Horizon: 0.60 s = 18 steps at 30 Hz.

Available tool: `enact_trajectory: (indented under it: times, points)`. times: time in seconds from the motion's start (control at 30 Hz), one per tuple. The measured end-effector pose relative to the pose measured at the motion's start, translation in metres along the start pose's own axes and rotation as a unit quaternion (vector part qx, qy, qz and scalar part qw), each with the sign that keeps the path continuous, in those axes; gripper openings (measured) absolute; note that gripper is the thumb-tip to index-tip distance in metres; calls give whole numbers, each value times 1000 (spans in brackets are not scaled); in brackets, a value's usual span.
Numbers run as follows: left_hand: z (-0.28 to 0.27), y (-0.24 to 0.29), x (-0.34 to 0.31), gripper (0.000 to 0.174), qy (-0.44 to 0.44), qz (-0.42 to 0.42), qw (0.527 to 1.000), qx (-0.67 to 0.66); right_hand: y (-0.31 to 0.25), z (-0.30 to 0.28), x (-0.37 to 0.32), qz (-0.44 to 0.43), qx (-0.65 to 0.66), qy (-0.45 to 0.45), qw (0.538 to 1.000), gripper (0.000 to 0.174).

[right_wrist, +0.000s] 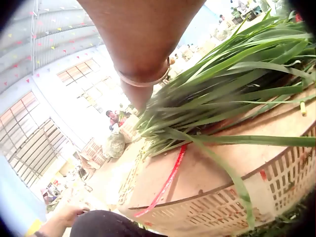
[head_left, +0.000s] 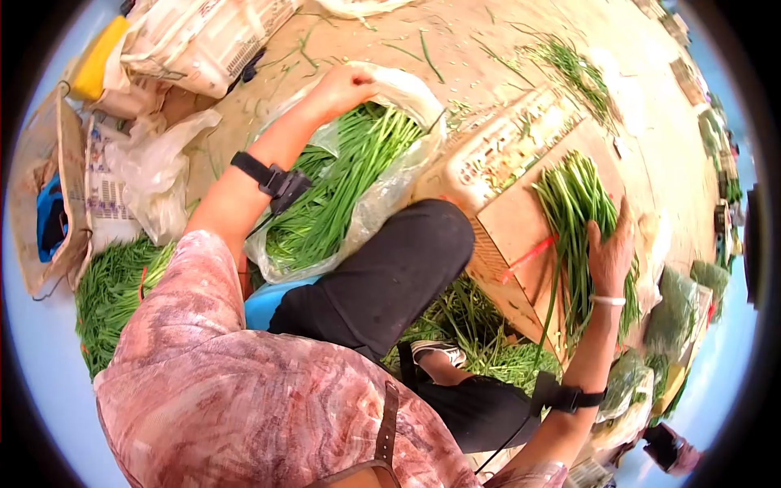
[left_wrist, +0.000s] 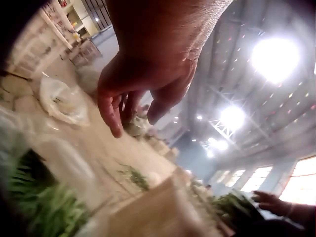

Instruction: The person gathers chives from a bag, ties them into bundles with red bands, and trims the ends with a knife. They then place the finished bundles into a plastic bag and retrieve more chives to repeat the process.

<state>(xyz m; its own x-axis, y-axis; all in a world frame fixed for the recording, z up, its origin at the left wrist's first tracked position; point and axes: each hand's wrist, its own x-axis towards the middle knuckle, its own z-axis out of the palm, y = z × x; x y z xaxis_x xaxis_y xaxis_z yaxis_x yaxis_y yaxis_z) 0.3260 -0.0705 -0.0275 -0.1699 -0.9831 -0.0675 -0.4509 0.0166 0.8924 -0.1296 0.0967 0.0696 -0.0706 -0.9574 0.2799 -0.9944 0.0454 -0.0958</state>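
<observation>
My left hand (head_left: 346, 89) hangs over the far rim of a clear plastic bag (head_left: 362, 232) full of loose long green chives (head_left: 346, 179). In the left wrist view its fingers (left_wrist: 109, 116) droop loosely with nothing between them. On the right, a thick bundle of chives (head_left: 569, 203) lies on a brown board (head_left: 512, 215) on top of a plastic crate (right_wrist: 212, 207). My right hand (head_left: 612, 252) rests along the bundle's right side, thumb and fingers extended. A red tie strip (right_wrist: 170, 180) lies on the board beside the bundle's pale ends.
Cut bits fill a white tray (head_left: 480, 167) beyond the board. Loose chives (head_left: 573, 69) lie scattered on the floor. More chives (head_left: 114, 301) are heaped at the left, near a crumpled plastic bag (head_left: 154, 171) and a large woven sack (head_left: 199, 49). My bent knee (head_left: 439, 236) stands between bag and crate.
</observation>
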Motion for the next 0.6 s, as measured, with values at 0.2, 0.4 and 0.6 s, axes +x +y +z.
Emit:
enact_trajectory:
  times: [0.2, 0.4, 0.6]
  points:
    - [29, -105, -30, 66, 44, -57, 971, 228, -41, -5, -1, -40, -3, 29, 999, 65]
    - [89, -103, 30, 102, -93, -198, 901, 376, -83, -8, -14, -48, 31, 18, 998, 62]
    - [137, -107, 61, 104, -75, -264, 885, 375, -79, -7, -38, 12, 84, 24, 996, 58]
